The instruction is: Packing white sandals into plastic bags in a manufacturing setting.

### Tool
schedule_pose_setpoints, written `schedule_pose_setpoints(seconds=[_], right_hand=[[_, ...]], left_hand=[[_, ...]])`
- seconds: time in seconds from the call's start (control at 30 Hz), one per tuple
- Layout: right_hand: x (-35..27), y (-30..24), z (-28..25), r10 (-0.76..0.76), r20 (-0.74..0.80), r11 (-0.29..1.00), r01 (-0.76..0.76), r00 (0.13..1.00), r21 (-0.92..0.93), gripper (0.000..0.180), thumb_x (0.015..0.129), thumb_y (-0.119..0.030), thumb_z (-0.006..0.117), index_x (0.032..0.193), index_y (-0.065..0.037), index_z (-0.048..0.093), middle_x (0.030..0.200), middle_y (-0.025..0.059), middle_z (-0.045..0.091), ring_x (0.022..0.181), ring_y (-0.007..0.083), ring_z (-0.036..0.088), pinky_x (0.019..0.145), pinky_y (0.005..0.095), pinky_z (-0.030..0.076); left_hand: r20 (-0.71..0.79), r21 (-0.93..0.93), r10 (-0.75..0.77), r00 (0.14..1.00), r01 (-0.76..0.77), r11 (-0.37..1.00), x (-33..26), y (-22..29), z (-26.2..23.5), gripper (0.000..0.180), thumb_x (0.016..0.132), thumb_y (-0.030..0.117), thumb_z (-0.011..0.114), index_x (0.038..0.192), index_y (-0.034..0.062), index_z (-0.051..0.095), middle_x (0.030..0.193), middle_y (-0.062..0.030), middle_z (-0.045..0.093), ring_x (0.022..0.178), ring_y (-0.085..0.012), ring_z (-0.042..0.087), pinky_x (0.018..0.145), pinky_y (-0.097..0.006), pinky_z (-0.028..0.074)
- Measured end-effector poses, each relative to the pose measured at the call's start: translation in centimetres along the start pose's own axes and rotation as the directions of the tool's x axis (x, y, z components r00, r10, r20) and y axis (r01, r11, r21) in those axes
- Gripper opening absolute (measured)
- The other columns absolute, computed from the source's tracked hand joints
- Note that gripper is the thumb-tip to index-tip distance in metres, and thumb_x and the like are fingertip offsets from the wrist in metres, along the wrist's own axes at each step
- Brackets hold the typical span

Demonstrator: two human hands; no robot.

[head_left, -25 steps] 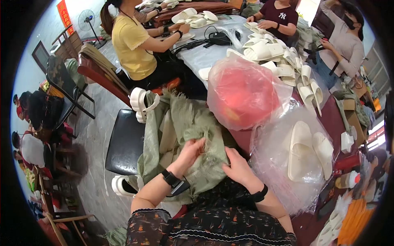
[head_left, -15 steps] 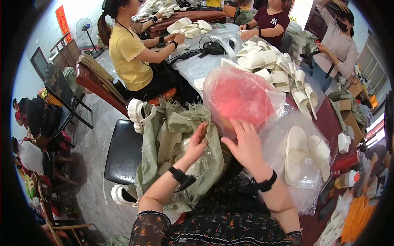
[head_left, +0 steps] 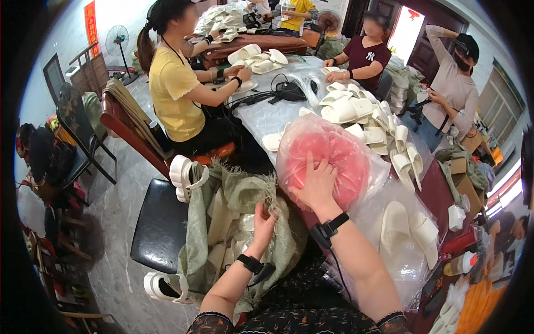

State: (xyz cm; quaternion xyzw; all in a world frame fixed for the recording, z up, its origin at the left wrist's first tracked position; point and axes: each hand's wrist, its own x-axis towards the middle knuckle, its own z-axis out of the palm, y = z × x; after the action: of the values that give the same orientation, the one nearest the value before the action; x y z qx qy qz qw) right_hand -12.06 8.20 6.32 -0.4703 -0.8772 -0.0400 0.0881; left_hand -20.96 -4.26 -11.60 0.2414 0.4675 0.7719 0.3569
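Two bags being handled at the table edge.

The right hand (head_left: 317,186) is being pressed flat, fingers spread, against a clear bag of pink material (head_left: 328,161) lying on the table (head_left: 267,119); the frayed rim of a green woven sack (head_left: 233,222) of pale slippers, below the table edge, is being gripped by the left hand (head_left: 262,214). A black stool (head_left: 158,225) is being leaned on by the sack.

Bright, even daylight from the doorway (head_left: 414,33) — fisheye bends edges, dark vignette, sharp centre.
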Motion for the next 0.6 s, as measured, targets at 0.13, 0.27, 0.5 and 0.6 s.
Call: schedule_pose_setpoints(seconds=[0.13, 0.27, 0.5, 0.6], right_hand=[[0.9, 0.1, -0.2, -0.034, -0.003, 0.991, 0.034, 0.999, -0.133, 0.119, 0.062, -0.060, 0.083, 0.156, -0.012, 0.028, 0.128, 0.0284, 0.049, 0.116, 0.0417, 0.052, 0.107, 0.0502, 0.037], [1.4, 1.0, -0.2, -0.057, 0.034, 0.997, 0.055, 0.998, 0.054, 0.111, 0.062, -0.055, 0.084, 0.152, -0.013, 0.034, 0.129, 0.0283, 0.049, 0.113, 0.0439, 0.056, 0.102, 0.0513, 0.043], [1.6, 2.2, -0.4, -0.052, -0.052, 0.977, 0.062, 0.997, 0.206, 0.097, 0.062, -0.045, 0.085, 0.141, -0.009, 0.043, 0.129, 0.0279, 0.048, 0.109, 0.0449, 0.060, 0.096, 0.0507, 0.048], [1.8, 3.6, -2.0, -0.029, -0.046, 0.954, 0.041, 0.999, 0.298, 0.095, 0.062, -0.043, 0.086, 0.139, -0.008, 0.044, 0.129, 0.0282, 0.050, 0.111, 0.0444, 0.060, 0.096, 0.0491, 0.050]], left_hand=[[-0.012, 0.170, 0.102, 0.995, -0.099, 0.981, 0.6, -0.6, -0.2, 0.064, 0.092, 0.005, 0.064, 0.150, 0.0003, 0.037, 0.150, -0.0120, 0.042, 0.132, -0.0228, 0.046, 0.111, -0.036, 0.036], [0.011, 0.397, 0.072, 0.997, -0.070, 0.915, 0.7, -1.1, -0.7, 0.071, 0.090, 0.010, 0.068, 0.152, 0.0008, 0.034, 0.152, -0.0139, 0.039, 0.137, -0.0252, 0.041, 0.115, -0.037, 0.031], [0.147, 0.683, 0.254, 0.956, -0.284, 0.673, 1.2, 0.2, 0.9, 0.103, 0.072, 0.035, 0.084, 0.152, -0.0014, 0.030, 0.157, -0.0248, 0.031, 0.144, -0.0462, 0.025, 0.118, -0.052, 0.023], [0.237, 0.759, 0.282, 0.930, -0.359, 0.544, 2.8, 1.1, 1.5, 0.116, 0.064, 0.049, 0.088, 0.151, -0.0024, 0.029, 0.157, -0.0262, 0.031, 0.144, -0.0494, 0.023, 0.118, -0.053, 0.022]])
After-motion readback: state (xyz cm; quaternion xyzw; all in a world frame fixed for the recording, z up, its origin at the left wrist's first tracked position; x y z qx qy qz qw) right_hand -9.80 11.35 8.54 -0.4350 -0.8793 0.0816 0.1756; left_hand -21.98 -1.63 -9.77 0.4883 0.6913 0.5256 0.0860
